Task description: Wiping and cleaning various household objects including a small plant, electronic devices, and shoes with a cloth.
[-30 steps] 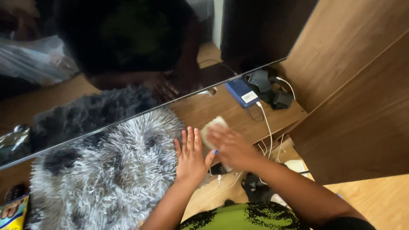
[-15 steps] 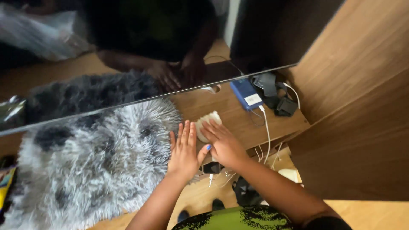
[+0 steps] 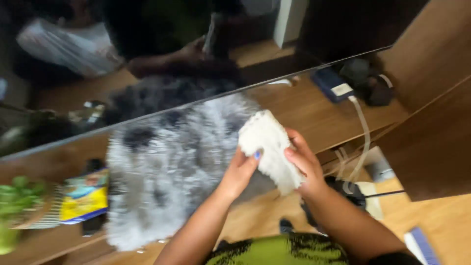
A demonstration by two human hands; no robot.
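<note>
While both hands grip a white cloth (image 3: 270, 147), wooden shelf (image 3: 314, 115), grey furry rug (image 3: 171, 167), mirror (image 3: 147, 59) behind

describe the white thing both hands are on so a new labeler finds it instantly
Start at the big shaggy grey-and-white rug lying on the wooden shelf below the mirror. At its right edge, the left hand and right hand hold up a folded white cloth between them. It is smaller, plain white and nubby-textured, unlike the long grey fur beside it.
</note>
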